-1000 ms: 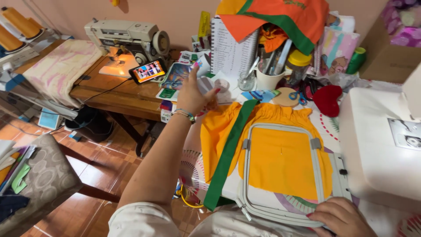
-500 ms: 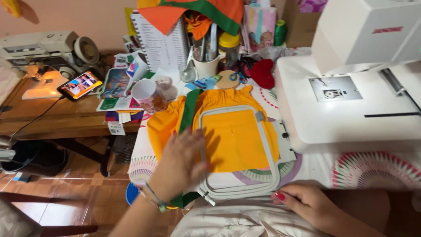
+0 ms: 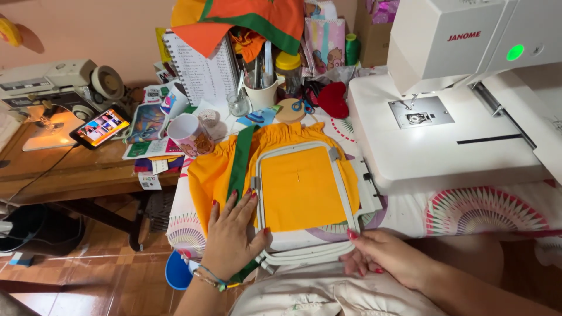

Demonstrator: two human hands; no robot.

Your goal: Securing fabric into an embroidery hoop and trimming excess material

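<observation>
While we're pressing the left hand (image 3: 231,234) flat on the yellow fabric (image 3: 298,187) and pinching the embroidery hoop (image 3: 304,248) near edge with the right hand (image 3: 383,257), we're keeping cloth taut beside the embroidery machine (image 3: 451,117)

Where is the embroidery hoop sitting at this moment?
In the head view the embroidery hoop lies centre frame over the yellow fabric, left of the white sewing machine, with the left hand and right hand at its near corners.
</observation>
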